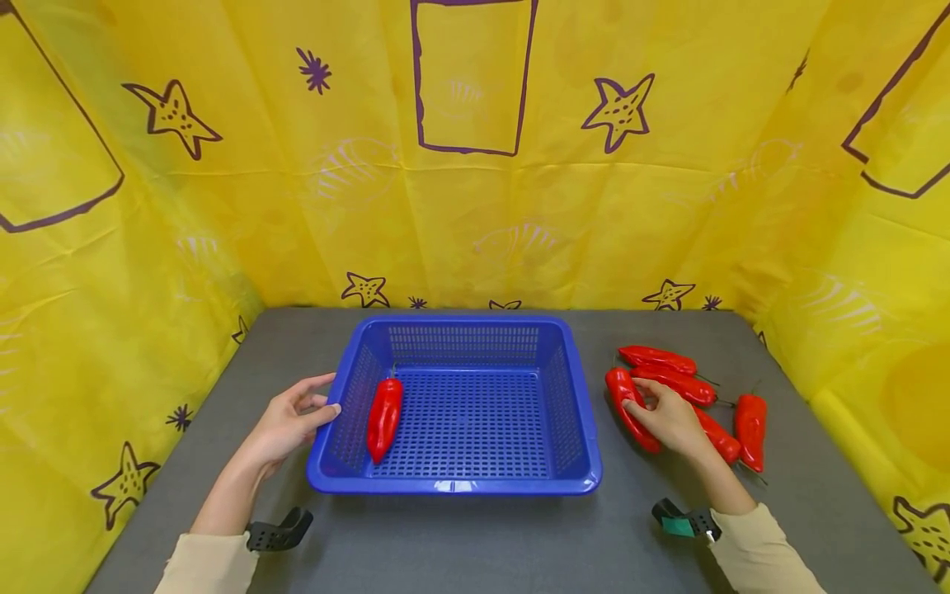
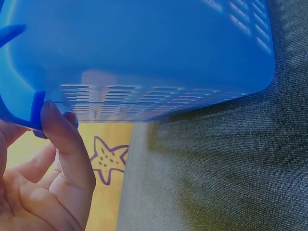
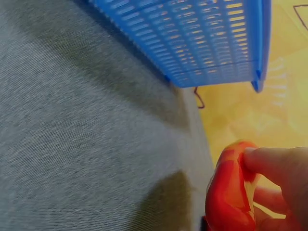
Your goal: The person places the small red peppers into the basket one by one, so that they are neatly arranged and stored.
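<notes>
A blue basket (image 1: 463, 487) stands on the grey table with one red pepper (image 1: 385, 419) lying along its left side. My left hand (image 1: 285, 422) grips the basket's left rim, thumb over the edge; the left wrist view shows the hand (image 2: 53, 178) pinching that rim. To the right of the basket, my right hand (image 1: 671, 417) holds a red pepper (image 1: 627, 404) between thumb and fingers. In the right wrist view this pepper (image 3: 231, 192) is above the table, pinched by the hand (image 3: 284, 183). Several more red peppers (image 1: 751, 429) lie beside and behind the right hand.
Yellow cloth (image 1: 475, 231) with drawn starfish and fish hangs behind and on both sides of the grey table (image 1: 460, 544). Dark bands (image 1: 279, 532) are around both wrists.
</notes>
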The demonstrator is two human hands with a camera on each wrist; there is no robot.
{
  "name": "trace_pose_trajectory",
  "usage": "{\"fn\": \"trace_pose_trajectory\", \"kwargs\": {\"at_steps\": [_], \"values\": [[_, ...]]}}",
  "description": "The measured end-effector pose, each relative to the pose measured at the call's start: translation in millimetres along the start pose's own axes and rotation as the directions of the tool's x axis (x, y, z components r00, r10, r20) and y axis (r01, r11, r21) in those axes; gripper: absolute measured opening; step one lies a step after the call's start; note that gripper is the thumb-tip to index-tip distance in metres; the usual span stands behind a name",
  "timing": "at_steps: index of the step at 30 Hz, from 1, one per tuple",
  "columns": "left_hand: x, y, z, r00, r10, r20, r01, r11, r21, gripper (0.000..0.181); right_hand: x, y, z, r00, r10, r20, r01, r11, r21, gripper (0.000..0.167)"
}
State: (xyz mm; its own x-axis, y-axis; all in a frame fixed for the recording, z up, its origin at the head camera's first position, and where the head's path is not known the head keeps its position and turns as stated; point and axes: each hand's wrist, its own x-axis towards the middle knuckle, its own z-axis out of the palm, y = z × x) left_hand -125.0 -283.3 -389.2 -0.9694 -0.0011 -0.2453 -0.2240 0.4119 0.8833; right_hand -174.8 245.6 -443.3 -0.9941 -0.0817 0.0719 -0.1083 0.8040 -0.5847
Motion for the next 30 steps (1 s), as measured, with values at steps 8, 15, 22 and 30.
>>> {"fn": "trace_pose_trajectory", "kwargs": {"at_steps": [8, 15, 22, 30], "values": [[-0.9, -0.1, -0.8, 1.000, 0.001, 0.007, -0.001, 1.000, 0.001, 0.063, 6.7, -16, -10, 1.000, -0.011, -0.007, 0.011, 1.000, 0.013, 0.051], [-0.8, 1.5, -0.6, 1.000, 0.005, 0.012, -0.005, 1.000, -0.001, 0.063, 14.3, -30, -19, 0.999, -0.032, -0.024, 0.032, 0.999, 0.017, 0.051], [-0.4, 1.6, -0.6, 1.000, 0.003, 0.015, -0.003, 1.000, 0.000, 0.063, 21.1, -44, -32, 1.000, -0.023, 0.009, 0.022, 0.994, 0.111, 0.060], [-0.1, 1.9, -0.3, 1.000, -0.002, 0.016, 0.003, 1.000, -0.013, 0.064, 27.1, -59, -44, 0.999, -0.020, 0.025, 0.017, 0.993, 0.113, 0.065]]}}
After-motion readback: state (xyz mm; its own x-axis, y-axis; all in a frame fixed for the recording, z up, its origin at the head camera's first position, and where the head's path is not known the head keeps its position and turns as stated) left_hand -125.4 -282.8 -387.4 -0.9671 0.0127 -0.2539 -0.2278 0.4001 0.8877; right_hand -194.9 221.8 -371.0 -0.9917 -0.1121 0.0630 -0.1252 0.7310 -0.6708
